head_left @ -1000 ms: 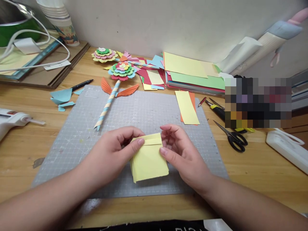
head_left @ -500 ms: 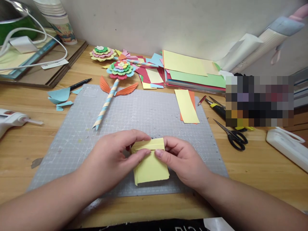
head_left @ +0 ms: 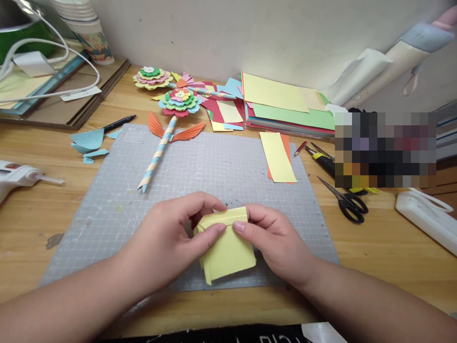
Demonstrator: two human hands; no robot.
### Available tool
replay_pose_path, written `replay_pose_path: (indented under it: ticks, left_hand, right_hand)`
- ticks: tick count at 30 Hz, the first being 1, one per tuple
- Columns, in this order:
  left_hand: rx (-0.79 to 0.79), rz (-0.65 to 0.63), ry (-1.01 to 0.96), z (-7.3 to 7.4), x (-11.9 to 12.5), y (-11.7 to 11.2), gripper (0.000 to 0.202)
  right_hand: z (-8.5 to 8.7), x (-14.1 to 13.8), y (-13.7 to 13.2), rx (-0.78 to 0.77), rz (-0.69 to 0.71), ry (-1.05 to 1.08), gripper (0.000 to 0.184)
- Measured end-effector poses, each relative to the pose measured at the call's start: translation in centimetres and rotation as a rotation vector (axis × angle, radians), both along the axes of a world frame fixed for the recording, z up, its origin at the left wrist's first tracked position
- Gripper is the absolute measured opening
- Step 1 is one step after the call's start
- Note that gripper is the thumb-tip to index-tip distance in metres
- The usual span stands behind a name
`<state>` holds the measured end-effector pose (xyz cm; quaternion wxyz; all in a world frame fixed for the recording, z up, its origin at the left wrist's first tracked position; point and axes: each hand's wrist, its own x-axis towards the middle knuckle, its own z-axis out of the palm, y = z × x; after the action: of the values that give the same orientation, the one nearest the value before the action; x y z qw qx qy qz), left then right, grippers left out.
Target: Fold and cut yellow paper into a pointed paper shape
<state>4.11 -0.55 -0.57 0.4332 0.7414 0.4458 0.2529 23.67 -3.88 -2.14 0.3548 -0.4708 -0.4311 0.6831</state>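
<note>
Between both hands is a piece of yellow paper (head_left: 230,255), with narrow folds along its upper edge. My left hand (head_left: 178,228) grips its left side, thumb on the front and fingers behind. On the right side, my right hand (head_left: 276,238) pinches it near the folded strip, the thumb in front and the other fingers mostly hidden behind. The paper is held over the grey cutting mat (head_left: 117,243), tilted with its lower left corner toward me. Beyond the hands lies a paper flower (head_left: 180,102) on a striped stem (head_left: 157,155) with orange pleated leaves (head_left: 187,132).
Yellow and orange strips (head_left: 278,157) lie on the mat's right side. Scissors (head_left: 346,200) and a white power strip (head_left: 424,219) are farther right. A glue gun (head_left: 17,174), blue scraps (head_left: 89,140) and a black pen (head_left: 119,124) sit left. Coloured paper (head_left: 285,102) is stacked behind.
The yellow paper has shifted slightly right and turned a little, its lower left corner swinging toward me. Both hands keep their hold and move slightly with it.
</note>
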Motion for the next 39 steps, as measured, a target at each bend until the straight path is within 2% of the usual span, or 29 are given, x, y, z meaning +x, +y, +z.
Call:
replay_pose_path:
  ticks: [4,8,11,14,16,22,27,32,39]
  left_hand:
    - [-0.379,0.084,-0.280,0.4,0.2,0.7,0.021]
    - [-0.550,-0.006,-0.307,0.7,0.2,1.1,0.023]
    - [-0.571,-0.002,-0.298,0.7,0.1,1.1,0.026]
    - [-0.556,0.036,-0.302,0.7,-0.2,1.1,0.027]
    - [-0.590,0.001,-0.284,0.8,-0.3,1.0,0.026]
    - [-0.684,-0.139,-0.159,0.9,-0.1,0.5,0.029]
    - [-0.797,-0.132,-0.273,0.5,0.1,0.6,0.032]
    - [-0.922,-0.140,-0.336,0.3,-0.1,0.8,0.025]
    - [-1.044,-0.127,-0.394,0.0,-0.4,0.7,0.019]
  right_hand:
    - [-0.5,0.2,0.1,-0.022,-0.123,0.095,0.017]
    - [-0.9,0.2,0.4,0.002,-0.211,0.170,0.016]
    - [-1.0,0.3,0.5,0.010,-0.179,0.192,0.013]
    - [-0.9,0.5,0.3,0.004,0.013,0.204,0.015]
    - [-0.7,0.6,0.3,0.022,0.094,0.213,0.018]
    - [-0.1,0.5,0.3,0.035,0.118,0.128,0.028]
    - [0.2,0.3,0.0,0.026,0.150,0.088,0.032]
    - [0.3,0.2,-0.2,0.037,0.145,0.085,0.036]
    - [0.3,0.2,-0.4,0.122,0.145,0.063,0.032]
